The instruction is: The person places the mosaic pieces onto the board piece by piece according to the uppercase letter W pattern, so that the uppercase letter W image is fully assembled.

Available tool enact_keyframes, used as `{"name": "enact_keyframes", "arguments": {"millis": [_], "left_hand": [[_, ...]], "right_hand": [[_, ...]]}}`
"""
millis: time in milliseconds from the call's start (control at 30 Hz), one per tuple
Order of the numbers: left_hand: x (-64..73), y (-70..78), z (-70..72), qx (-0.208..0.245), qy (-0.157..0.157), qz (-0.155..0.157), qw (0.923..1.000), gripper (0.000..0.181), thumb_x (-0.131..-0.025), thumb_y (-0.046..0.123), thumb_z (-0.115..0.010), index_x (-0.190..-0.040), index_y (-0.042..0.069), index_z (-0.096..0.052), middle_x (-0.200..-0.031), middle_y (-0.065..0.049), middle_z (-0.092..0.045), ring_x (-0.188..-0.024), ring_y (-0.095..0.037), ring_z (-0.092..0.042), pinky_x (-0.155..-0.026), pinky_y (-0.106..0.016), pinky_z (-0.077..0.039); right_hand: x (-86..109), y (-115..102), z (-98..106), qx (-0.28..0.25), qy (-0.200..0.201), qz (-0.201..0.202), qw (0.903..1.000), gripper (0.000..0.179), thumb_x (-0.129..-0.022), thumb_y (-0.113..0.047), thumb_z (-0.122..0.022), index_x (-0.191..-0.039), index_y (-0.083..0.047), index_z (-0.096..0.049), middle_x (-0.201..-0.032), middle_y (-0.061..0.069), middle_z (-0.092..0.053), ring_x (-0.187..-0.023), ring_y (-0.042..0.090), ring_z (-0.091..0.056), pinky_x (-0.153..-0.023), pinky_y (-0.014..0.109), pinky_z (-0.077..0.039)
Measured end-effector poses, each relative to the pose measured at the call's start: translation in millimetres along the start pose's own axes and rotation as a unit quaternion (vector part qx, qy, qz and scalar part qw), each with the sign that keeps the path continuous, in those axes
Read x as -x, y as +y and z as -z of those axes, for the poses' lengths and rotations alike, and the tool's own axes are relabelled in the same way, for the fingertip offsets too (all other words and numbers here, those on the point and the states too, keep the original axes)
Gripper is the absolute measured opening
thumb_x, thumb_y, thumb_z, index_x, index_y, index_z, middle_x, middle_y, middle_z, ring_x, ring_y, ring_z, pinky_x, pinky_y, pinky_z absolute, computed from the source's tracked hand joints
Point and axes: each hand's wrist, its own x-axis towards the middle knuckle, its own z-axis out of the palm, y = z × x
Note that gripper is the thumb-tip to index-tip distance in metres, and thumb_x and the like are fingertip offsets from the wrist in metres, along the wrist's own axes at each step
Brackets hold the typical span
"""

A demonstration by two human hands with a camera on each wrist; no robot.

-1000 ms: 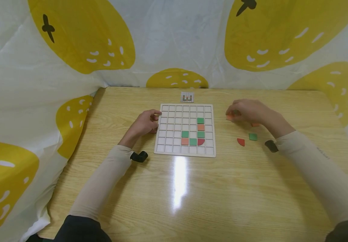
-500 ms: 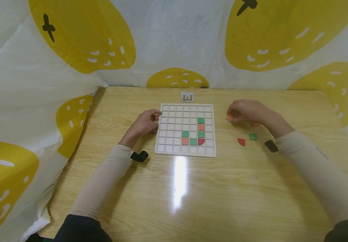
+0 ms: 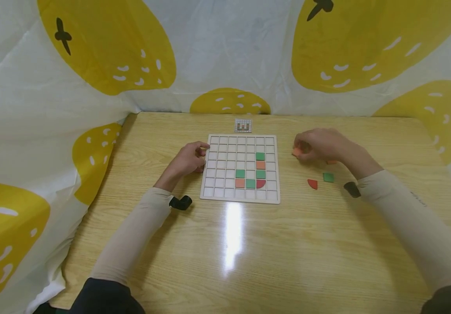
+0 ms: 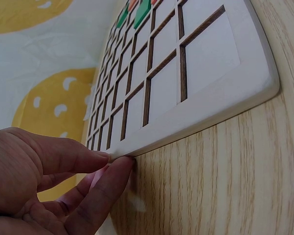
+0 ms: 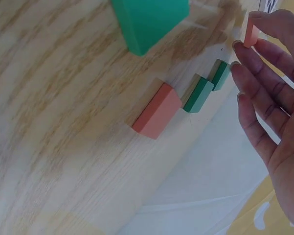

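A white grid board (image 3: pixel 239 201) lies on the table with several green, orange and red tiles set in its right half. My left hand (image 3: pixel 188 159) holds the board's left edge; in the left wrist view the thumb (image 4: pixel 83 155) lies at the rim, with fingertips just below. Off the board's right side, my right hand (image 3: pixel 321 145) pinches an orange tile (image 5: pixel 251 33) between thumb and index finger, the other fingers spread loosely. Under and near that hand lie another orange tile (image 5: pixel 159 111), green tiles (image 5: pixel 199 95) and a red quarter-circle tile (image 3: pixel 313 184).
A small pattern card (image 3: pixel 242 125) rests behind the board. The wooden table (image 3: pixel 162 257) meets a white cloth with yellow shapes (image 3: pixel 229 52) at the back and left. One more green tile (image 3: pixel 328 177) lies below the right wrist.
The right hand's fingers have shifted slightly around the orange tile, which now shows a little more at the fingertips. The left hand and board have stayed put.
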Motion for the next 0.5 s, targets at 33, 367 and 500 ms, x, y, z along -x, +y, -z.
{"name": "enact_keyframes", "arguments": {"millis": [33, 367, 500], "left_hand": [[-0.1, 0.2, 0.1, 0.000, 0.000, 0.000, 1.0000, 0.051, -0.096, -0.006, -0.056, -0.144, 0.010, -0.052, -0.114, -0.014, -0.050, -0.087, -0.026, -0.053, -0.068, -0.031, -0.057], [0.5, 2.5, 0.8, 0.004, -0.001, 0.006, 1.0000, 0.051, -0.096, -0.007, -0.056, -0.144, 0.010, -0.052, -0.115, -0.014, -0.050, -0.087, -0.026, -0.054, -0.068, -0.032, -0.057], [0.1, 2.7, 1.1, 0.004, -0.003, 0.006, 1.0000, 0.051, -0.096, -0.007, -0.056, -0.144, 0.010, -0.052, -0.115, -0.014, -0.050, -0.087, -0.026, -0.054, -0.069, -0.032, -0.057]], "right_hand": [[-0.4, -0.1, 0.3, 0.001, 0.001, 0.001, 1.0000, 0.011, -0.087, -0.031, -0.076, -0.094, -0.025, -0.071, -0.086, -0.009, -0.067, -0.078, 0.012, -0.059, -0.070, 0.035, -0.049], [-3.7, -3.4, 2.6, -0.006, 0.018, 0.025, 0.9995, 0.012, -0.086, -0.031, -0.077, -0.096, -0.026, -0.072, -0.086, -0.011, -0.068, -0.079, 0.012, -0.062, -0.068, 0.035, -0.050], [-5.8, -8.8, 5.3, -0.008, 0.019, 0.035, 0.9992, 0.012, -0.087, -0.030, -0.077, -0.096, -0.024, -0.073, -0.085, -0.009, -0.068, -0.077, 0.011, -0.061, -0.068, 0.035, -0.051]]}}
